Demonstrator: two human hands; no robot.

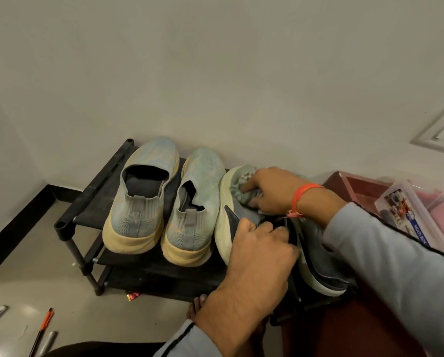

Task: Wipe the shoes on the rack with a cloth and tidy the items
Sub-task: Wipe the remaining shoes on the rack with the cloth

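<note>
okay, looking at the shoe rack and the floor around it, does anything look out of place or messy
Yes. A red wrapper lies on the floor at the foot of the rack, and pens are scattered on the floor at lower left. The two slip-on shoes sit neatly.

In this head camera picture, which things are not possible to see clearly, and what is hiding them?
- Grey-green cloth, head view: mostly covered by the right hand.
- Pale green knit shoe with grey collar: its heel is hidden by the left hand.
- Fourth shoe: largely behind the right grey sleeve.
- Clear plastic box: label print too small.
- Black rack: its right end is hidden.
</note>
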